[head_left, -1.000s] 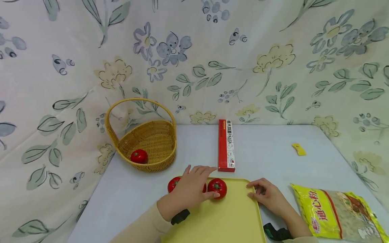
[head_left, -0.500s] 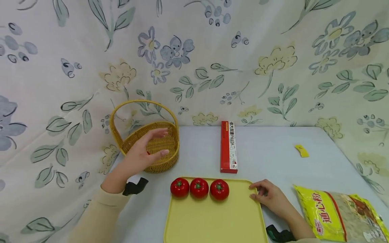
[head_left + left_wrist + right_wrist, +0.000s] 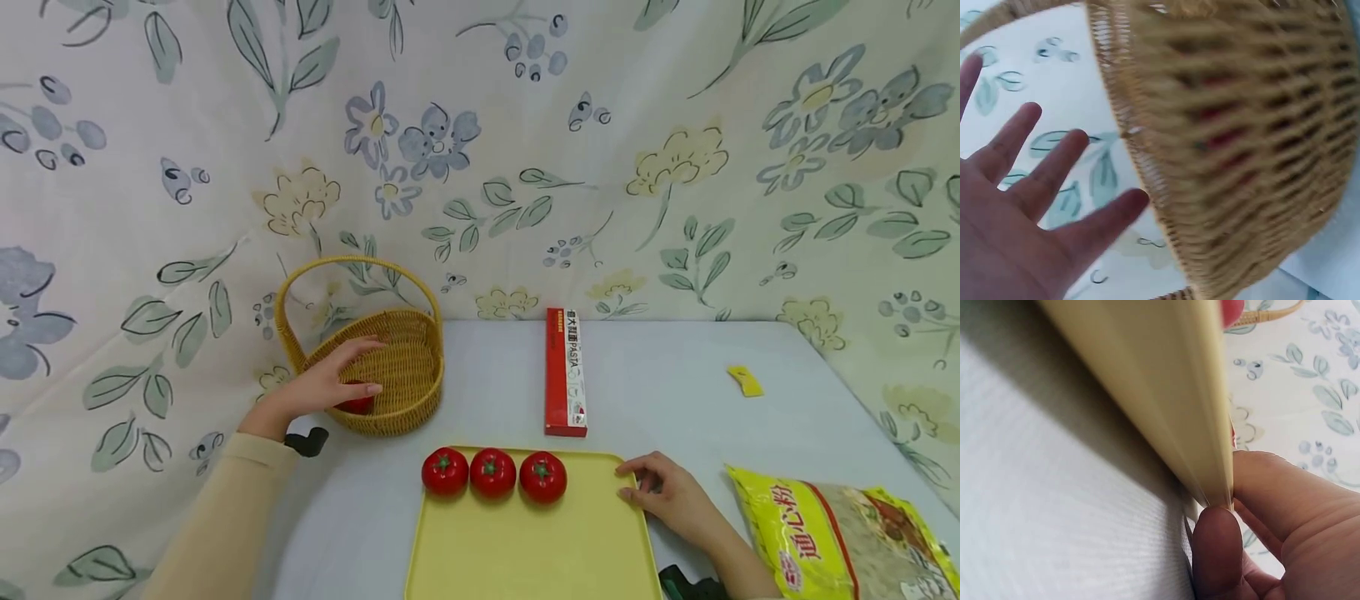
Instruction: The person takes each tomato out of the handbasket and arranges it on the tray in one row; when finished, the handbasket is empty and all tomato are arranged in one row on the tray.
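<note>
My left hand (image 3: 315, 390) is over the near left rim of a wicker basket (image 3: 408, 367), fingers apart and thumb spread. A red tomato (image 3: 358, 406) lies inside, partly hidden by that hand. In the left wrist view the spread fingers of the left hand (image 3: 1029, 219) show nothing between them, beside the woven basket wall (image 3: 1260, 162). My right hand (image 3: 671, 497) pinches the far right corner of a yellow tray (image 3: 532, 558). Along the tray's far edge sit three tomatoes in a row: left (image 3: 445, 472), middle (image 3: 492, 473) and right (image 3: 543, 477).
Behind the tray lies a red and white pasta box (image 3: 566, 375). A yellow pasta bag (image 3: 840, 533) rests at the right, and a small yellow packet (image 3: 745, 381) lies farther back. Floral cloth (image 3: 487, 167) hangs behind the white table (image 3: 660, 375).
My left hand left the tomatoes on the tray, went left to the basket, then lowered over its near left rim. The right hand stayed at the tray corner.
</note>
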A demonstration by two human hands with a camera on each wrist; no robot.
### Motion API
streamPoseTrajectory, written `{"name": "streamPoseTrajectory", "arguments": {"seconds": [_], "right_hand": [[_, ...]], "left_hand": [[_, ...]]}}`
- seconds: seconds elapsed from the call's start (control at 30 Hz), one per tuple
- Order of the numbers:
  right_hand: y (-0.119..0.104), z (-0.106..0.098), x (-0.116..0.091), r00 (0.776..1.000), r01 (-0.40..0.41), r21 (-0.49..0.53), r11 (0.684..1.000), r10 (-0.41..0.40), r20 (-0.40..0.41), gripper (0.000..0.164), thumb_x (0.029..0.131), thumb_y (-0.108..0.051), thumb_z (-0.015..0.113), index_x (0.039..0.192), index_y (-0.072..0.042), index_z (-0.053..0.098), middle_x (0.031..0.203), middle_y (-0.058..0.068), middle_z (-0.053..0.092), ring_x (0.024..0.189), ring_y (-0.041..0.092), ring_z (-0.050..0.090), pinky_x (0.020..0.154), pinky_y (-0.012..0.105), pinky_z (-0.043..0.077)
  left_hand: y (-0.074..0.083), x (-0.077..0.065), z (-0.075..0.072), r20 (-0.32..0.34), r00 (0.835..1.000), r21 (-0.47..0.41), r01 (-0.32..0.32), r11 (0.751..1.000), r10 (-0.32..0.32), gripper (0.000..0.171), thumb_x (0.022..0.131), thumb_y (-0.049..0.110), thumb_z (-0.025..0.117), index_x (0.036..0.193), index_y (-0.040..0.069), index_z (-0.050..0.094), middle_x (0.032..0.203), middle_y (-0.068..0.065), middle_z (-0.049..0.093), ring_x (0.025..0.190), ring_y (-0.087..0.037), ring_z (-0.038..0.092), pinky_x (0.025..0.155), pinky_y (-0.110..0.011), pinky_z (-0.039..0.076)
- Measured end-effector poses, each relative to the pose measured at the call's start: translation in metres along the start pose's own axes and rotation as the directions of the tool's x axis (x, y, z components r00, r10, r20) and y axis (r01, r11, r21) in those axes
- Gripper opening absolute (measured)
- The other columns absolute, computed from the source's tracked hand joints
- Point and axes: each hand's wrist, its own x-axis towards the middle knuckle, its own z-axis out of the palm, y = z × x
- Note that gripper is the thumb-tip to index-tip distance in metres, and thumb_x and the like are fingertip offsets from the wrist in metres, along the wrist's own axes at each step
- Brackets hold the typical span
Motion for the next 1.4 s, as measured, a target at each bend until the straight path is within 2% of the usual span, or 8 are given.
{"name": "streamPoseTrajectory", "arguments": {"seconds": [0.1,0.2,0.4,0.6,0.77,1.0,1.23,1.4], "right_hand": [[0.000,0.001,-0.001,1.000,-0.020,0.012,1.000,0.019,0.007,0.026,0.090,-0.014,0.084,0.113,-0.010,0.073,0.091,0.003,0.056,0.077,0.013,0.053,0.064,0.025,0.047],[0.002,0.002,-0.003,1.000,-0.012,0.023,1.000,0.012,0.019,0.026,0.090,-0.014,0.084,0.114,-0.009,0.073,0.091,0.004,0.056,0.076,0.013,0.053,0.062,0.025,0.048],[0.006,0.006,-0.003,0.999,0.042,0.031,0.999,-0.043,0.027,0.025,0.091,-0.015,0.083,0.114,-0.009,0.072,0.092,0.004,0.056,0.074,0.011,0.053,0.060,0.025,0.049],[0.005,0.007,-0.004,0.999,0.043,0.029,0.999,-0.043,0.025,0.025,0.091,-0.015,0.083,0.113,-0.009,0.073,0.091,0.004,0.055,0.073,0.011,0.052,0.059,0.025,0.048],[0.005,0.006,-0.003,0.999,0.042,0.027,0.999,-0.043,0.022,0.025,0.091,-0.015,0.083,0.113,-0.009,0.073,0.093,0.004,0.056,0.074,0.011,0.053,0.060,0.025,0.049],[0.004,0.004,0.000,0.999,0.047,0.012,0.999,-0.047,0.018,0.025,0.091,-0.015,0.083,0.113,-0.010,0.073,0.092,0.003,0.056,0.074,0.011,0.053,0.060,0.025,0.048],[0.002,0.002,0.000,0.999,0.022,0.014,1.000,-0.022,0.028,0.026,0.091,-0.016,0.083,0.114,-0.009,0.073,0.092,0.004,0.056,0.074,0.012,0.053,0.059,0.025,0.049],[0.002,0.000,0.002,1.000,0.023,-0.004,1.000,-0.023,0.008,0.025,0.091,-0.015,0.084,0.113,-0.010,0.074,0.092,0.003,0.056,0.075,0.012,0.053,0.060,0.025,0.049]], "left_hand": [[-0.015,0.004,0.005,0.019,0.998,0.149,0.058,0.987,-0.062,0.069,0.099,0.034,0.076,0.155,0.007,0.046,0.165,-0.026,0.026,0.151,-0.051,0.024,0.115,-0.071,0.028],[-0.023,0.008,0.011,0.040,0.993,0.275,0.094,0.957,-0.109,0.068,0.099,0.038,0.074,0.152,0.004,0.050,0.161,-0.032,0.031,0.146,-0.056,0.030,0.112,-0.071,0.033],[-0.025,0.013,0.020,0.101,0.976,0.394,0.141,0.908,-0.195,0.055,0.101,0.038,0.071,0.141,0.001,0.061,0.149,-0.034,0.045,0.138,-0.055,0.041,0.110,-0.066,0.039],[-0.022,0.015,0.021,0.146,0.951,0.424,0.189,0.885,-0.273,0.047,0.102,0.031,0.071,0.137,0.001,0.064,0.148,-0.036,0.045,0.138,-0.054,0.042,0.109,-0.064,0.041],[-0.019,0.017,0.019,0.150,0.935,0.445,0.225,0.867,-0.320,0.046,0.095,0.027,0.079,0.132,0.002,0.065,0.134,-0.026,0.053,0.116,-0.039,0.057,0.094,-0.051,0.053],[-0.023,0.021,0.020,0.133,0.929,0.423,0.263,0.867,-0.346,0.045,0.092,0.027,0.083,0.121,0.000,0.062,0.114,-0.018,0.057,0.103,-0.032,0.057,0.085,-0.046,0.055],[-0.026,0.026,0.025,0.016,0.951,0.340,0.285,0.896,-0.309,0.051,0.089,0.023,0.085,0.122,-0.004,0.058,0.108,-0.017,0.062,0.098,-0.030,0.061,0.082,-0.044,0.057],[-0.009,0.028,0.035,-0.116,0.949,0.286,0.315,0.905,-0.294,0.055,0.093,0.023,0.082,0.129,-0.007,0.053,0.113,-0.023,0.063,0.101,-0.034,0.065,0.085,-0.046,0.059]]}}
